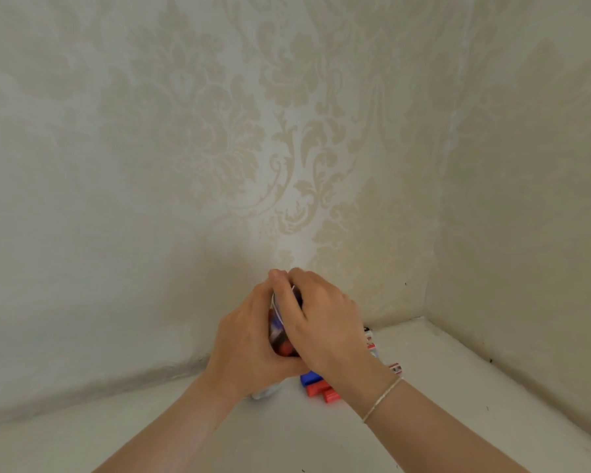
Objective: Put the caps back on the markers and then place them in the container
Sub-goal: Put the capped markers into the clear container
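Note:
My left hand [243, 346] and my right hand [321, 322] are wrapped round the same upright thing, lifted a little above the table near the wall. In the gap between them shows what looks like a see-through container [280, 322] with blue, dark and red marker parts inside; most of it is hidden by my fingers. On the table under my right wrist lie several markers: a blue cap [309, 377], red caps [316, 389] and white barrels [372, 348] poking out behind the hand.
A white table [423, 421] sits in a corner of patterned cream wallpaper [219, 148], walls close at the back and right. A pale crumpled or clear thing [267, 392] lies below my left hand. A thin bracelet [382, 397] circles my right wrist.

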Demonstrator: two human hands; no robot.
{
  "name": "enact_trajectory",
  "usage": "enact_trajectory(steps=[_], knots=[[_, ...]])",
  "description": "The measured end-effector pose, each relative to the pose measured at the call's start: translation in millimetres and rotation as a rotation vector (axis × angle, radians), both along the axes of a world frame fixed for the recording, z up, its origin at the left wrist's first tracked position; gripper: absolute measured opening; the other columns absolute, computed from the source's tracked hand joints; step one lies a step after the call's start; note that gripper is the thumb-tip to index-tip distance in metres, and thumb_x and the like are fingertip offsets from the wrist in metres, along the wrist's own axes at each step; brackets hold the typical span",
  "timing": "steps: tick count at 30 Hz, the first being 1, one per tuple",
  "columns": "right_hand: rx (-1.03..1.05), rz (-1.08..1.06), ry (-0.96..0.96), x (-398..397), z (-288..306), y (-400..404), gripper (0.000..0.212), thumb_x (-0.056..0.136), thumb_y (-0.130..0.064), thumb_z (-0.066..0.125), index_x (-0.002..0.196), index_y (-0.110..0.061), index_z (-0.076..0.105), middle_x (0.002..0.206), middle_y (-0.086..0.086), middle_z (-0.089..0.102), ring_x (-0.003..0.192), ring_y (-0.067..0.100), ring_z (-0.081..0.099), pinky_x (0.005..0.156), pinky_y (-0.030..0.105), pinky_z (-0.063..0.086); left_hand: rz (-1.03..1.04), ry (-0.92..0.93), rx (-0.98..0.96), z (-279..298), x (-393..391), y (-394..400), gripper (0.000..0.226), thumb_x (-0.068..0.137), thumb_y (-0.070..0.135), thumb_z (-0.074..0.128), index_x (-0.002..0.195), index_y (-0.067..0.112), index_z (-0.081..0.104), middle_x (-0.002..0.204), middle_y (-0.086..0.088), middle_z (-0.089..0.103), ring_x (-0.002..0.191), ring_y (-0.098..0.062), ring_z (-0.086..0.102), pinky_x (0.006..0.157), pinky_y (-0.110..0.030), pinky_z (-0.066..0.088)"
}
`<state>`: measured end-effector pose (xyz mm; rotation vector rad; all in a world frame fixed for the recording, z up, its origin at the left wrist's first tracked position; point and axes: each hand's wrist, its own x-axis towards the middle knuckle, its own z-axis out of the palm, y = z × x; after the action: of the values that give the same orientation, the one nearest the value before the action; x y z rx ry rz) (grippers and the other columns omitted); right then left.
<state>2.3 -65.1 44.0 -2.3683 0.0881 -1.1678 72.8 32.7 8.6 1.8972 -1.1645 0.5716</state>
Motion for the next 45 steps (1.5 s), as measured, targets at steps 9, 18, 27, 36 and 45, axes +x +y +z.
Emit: enact_trajectory(steps=[9,18,27,36,45], knots=[[0.535,0.293,-0.059,-2.1,16.6,-22.4,0.021,0.083,0.002,0.057,0.082,-0.017,0.066,0.07,-0.001,0.069,0.062,0.009,0.064,0.064,0.021,0.053,0.009,-0.021,-0.046,-3.7,3.4,5.0,0.105,0.052,0.084,0.063,0.139,0.033,0.032,0.125,0.026,0.054,0.108,0.005,0.058,0.087,-0.012,0.048],[-0.08,-0.029,0.866,-5.1,-40.7,-116.5,0.038,0.08,0.002,0.051,0.101,-0.026,0.066,0.103,0.0,0.052,0.098,0.02,0.054,0.079,0.025,0.048,0.008,0.002,-0.054,-7.0,9.1,9.1,0.106,0.051,0.087,0.061,0.139,0.038,0.028,0.126,0.033,0.048,0.113,0.019,0.047,0.089,-0.005,0.041],[-0.666,0.09,0.897,-4.1,-78.2,-92.9,0.075,0.082,-0.009,0.058,0.145,-0.035,0.026,0.138,0.001,0.04,0.124,0.025,0.041,0.101,0.036,0.038,0.002,0.002,-0.061,-9.6,10.6,8.7,0.107,0.049,0.071,0.074,0.139,0.035,0.03,0.126,0.031,0.05,0.114,0.018,0.048,0.089,-0.002,0.039],[-0.789,-0.082,0.947,11.8,-83.2,-90.6,0.045,0.093,-0.028,0.049,0.134,-0.012,0.039,0.133,0.011,0.041,0.121,0.029,0.041,0.094,0.039,0.037,-0.006,0.021,-0.076,-9.2,9.9,9.4,0.105,0.049,0.072,0.074,0.139,0.037,0.031,0.126,0.031,0.05,0.114,0.019,0.047,0.09,0.001,0.036],[-0.219,-0.017,0.701,8.1,-72.4,-100.0,0.018,0.083,-0.019,0.056,0.101,-0.017,0.055,0.102,0.005,0.063,0.097,0.026,0.059,0.07,0.028,0.039,-0.01,0.03,-0.078,-10.4,11.9,9.4,0.105,0.049,0.071,0.074,0.139,0.038,0.03,0.126,0.028,0.052,0.115,0.017,0.049,0.091,-0.001,0.037]])
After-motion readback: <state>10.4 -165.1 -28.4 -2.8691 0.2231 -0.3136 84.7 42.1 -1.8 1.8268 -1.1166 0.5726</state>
